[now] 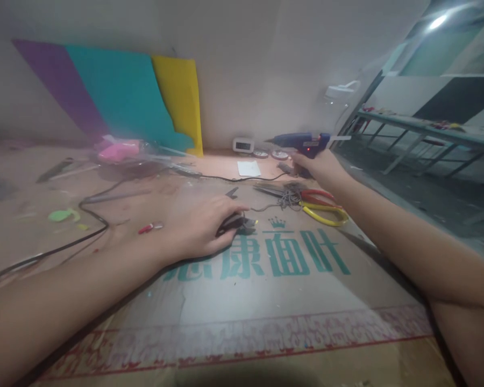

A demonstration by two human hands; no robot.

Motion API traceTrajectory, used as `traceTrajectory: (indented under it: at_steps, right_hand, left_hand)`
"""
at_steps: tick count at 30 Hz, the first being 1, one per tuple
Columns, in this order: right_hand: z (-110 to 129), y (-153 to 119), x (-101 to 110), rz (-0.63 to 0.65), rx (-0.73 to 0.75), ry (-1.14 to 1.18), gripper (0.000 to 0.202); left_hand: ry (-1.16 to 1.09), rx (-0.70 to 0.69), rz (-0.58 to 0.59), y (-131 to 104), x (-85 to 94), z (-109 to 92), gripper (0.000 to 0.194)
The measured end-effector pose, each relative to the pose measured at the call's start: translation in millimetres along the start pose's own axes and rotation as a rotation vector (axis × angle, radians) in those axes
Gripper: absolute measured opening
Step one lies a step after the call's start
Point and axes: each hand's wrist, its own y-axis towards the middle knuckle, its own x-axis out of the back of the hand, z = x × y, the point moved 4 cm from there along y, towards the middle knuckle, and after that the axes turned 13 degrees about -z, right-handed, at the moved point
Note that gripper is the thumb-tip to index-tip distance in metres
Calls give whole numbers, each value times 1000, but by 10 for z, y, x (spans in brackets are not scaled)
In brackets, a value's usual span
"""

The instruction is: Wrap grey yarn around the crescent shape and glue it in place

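Note:
My right hand (312,161) grips a blue glue gun (296,141) by its handle, near the wall. A red light glows on its side and a whitish glue stick (341,138) sticks out at the back. My left hand (205,226) rests low over the printed sheet, thumb and fingers curled round a small dark grey piece (248,222) with a yellow speck; most of it is hidden. From near its fingertips, a strand of grey yarn (266,207) runs to a tangle lying on scissors (325,212) with red and yellow handles. Behind this hand a pointed dark blade (232,192) shows.
A white digital timer (243,145), a white card (249,168) and round reels (280,155) stand by the wall. Black cable (92,234), a red clip-like piece (150,228), green scraps (62,215) and a pink item in plastic (119,150) lie left. Coloured sheets (121,97) lean behind.

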Motion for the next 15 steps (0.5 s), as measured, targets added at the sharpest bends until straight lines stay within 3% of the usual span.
traceTrajectory:
  at_steps: [2, 4, 7, 10, 15]
  right_hand:
    - [218, -59, 69, 27, -51, 174, 18]
    - [470, -130, 151, 0, -9, 350, 15]
    - [705, -290, 192, 25, 39, 320, 14]
    - [695, -499, 140, 135, 57, 179, 13]
    - [371, -826, 121, 184, 139, -25, 19]
  left_hand:
    - [17, -3, -6, 8, -3, 0, 40]
    - [33, 11, -14, 14, -7, 6, 39]
    - [43, -3, -32, 21, -7, 1, 38]
    - [62, -21, -45, 27, -4, -4, 39]
    - [89, 5, -57, 34, -8, 20, 37]
